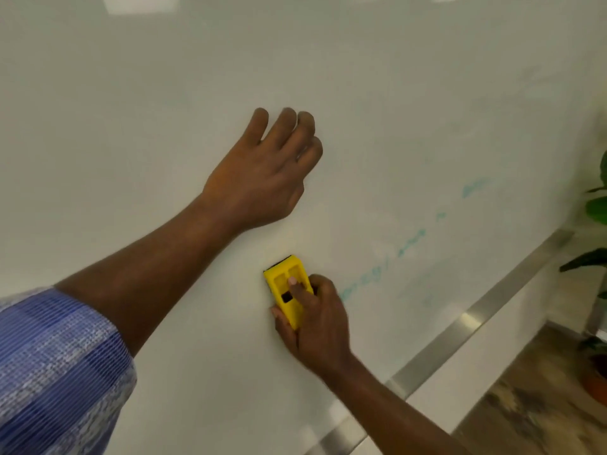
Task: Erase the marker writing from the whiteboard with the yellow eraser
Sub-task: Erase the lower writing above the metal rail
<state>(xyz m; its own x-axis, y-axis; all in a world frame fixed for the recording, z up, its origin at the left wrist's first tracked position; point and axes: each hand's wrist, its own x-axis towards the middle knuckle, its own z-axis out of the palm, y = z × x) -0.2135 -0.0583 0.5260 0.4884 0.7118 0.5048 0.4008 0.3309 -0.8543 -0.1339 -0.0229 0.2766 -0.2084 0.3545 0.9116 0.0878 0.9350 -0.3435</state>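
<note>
A large whiteboard (pixel 164 110) fills most of the view. My right hand (pixel 317 323) grips the yellow eraser (pixel 283 285) and presses it flat on the lower board, forefinger on top. Faint teal marker writing (pixel 410 246) runs up to the right of the eraser, with a darker smudge (pixel 474 188) further on. My left hand (pixel 262 172) rests against the board above the eraser, fingers curled, holding nothing.
The board's metal bottom frame (pixel 473 315) runs diagonally at lower right. Beyond it lies a wooden floor (pixel 532 408). A potted green plant (pixel 596 264) stands at the right edge. My blue patterned sleeve (pixel 56 372) fills the lower left.
</note>
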